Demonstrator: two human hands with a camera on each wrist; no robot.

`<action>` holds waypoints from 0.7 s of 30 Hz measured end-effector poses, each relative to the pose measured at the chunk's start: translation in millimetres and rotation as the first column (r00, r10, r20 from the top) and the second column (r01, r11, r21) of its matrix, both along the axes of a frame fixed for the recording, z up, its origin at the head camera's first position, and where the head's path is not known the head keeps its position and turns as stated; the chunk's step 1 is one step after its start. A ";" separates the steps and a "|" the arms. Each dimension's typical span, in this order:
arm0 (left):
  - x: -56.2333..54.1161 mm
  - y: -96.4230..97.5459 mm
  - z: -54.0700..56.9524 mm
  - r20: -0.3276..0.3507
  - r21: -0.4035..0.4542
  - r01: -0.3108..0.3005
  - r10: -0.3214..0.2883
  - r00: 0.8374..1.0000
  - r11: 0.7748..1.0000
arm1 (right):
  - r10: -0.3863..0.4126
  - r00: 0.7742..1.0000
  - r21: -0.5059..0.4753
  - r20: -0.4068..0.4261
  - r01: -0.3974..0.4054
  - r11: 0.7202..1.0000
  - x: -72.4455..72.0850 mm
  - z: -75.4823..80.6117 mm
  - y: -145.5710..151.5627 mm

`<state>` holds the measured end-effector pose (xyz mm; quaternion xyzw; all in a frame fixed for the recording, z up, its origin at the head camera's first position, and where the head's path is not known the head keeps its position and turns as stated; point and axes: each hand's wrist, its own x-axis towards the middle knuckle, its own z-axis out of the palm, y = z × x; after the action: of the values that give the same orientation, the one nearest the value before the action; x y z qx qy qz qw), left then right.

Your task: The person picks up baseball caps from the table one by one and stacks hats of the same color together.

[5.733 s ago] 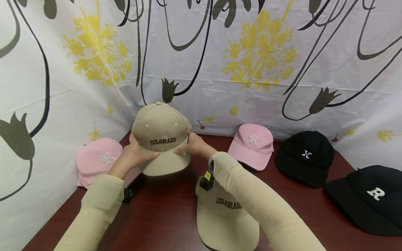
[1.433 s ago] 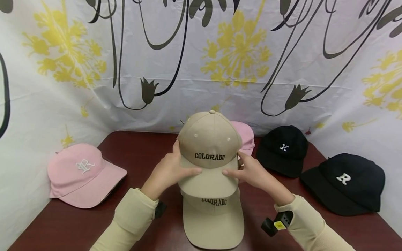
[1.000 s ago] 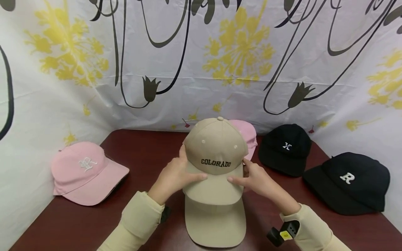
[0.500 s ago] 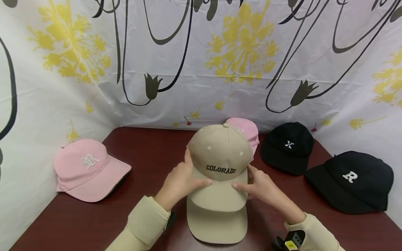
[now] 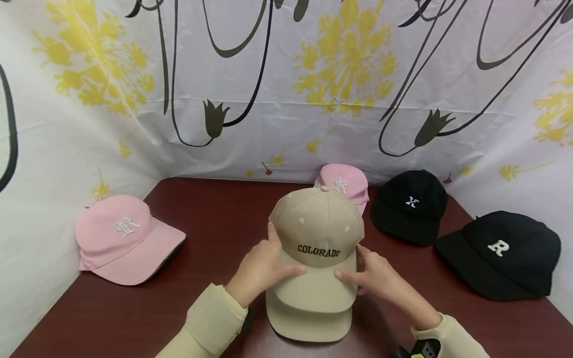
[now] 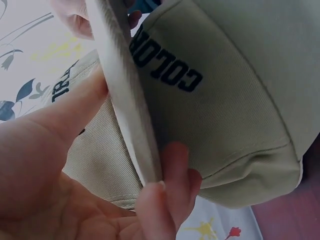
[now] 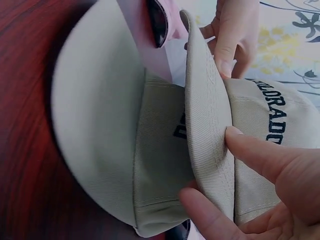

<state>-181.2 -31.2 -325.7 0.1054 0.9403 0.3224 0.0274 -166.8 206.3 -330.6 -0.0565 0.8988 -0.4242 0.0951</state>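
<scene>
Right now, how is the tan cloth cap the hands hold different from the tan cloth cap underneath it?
The upper tan cloth cap is held by its brim in the left hand and right hand; the lower tan cloth cap rests on the dark red table. In the head view, the upper one shows its whole COLORADO word, while the lower one shows only its brim. Both are tan with dark letters, brims toward the person.

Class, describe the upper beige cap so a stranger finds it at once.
Find the dark red table, then its middle. There, the left hand and right hand grip the upper beige cap by its brim. Unlike the lower beige cap, its COLORADO lettering reads in full from the head view.
</scene>
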 end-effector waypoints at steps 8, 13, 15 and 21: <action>2.1 -2.2 -3.9 0.014 -0.027 0.027 -0.027 1.000 0.999 | -0.011 0.999 -0.022 0.044 0.012 1.000 1.7 -10.7 1.7; 3.7 -3.1 -7.9 0.034 -0.030 0.025 -0.024 0.999 0.999 | 0.013 0.999 -0.027 0.050 -0.012 1.000 3.8 -15.5 1.8; 4.1 -3.1 -10.3 0.051 -0.023 0.024 -0.023 0.998 0.999 | 0.013 0.998 -0.024 0.063 -0.011 1.000 4.8 -17.0 1.5; 5.2 -2.2 -16.8 0.079 -0.024 0.024 -0.022 0.997 0.999 | 0.015 0.995 -0.036 0.097 -0.011 0.999 8.5 -22.7 1.4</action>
<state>-176.1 -33.4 -342.5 0.1030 0.9412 0.3141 0.0696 -158.3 207.7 -353.3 -0.0432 0.8851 -0.4416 0.1406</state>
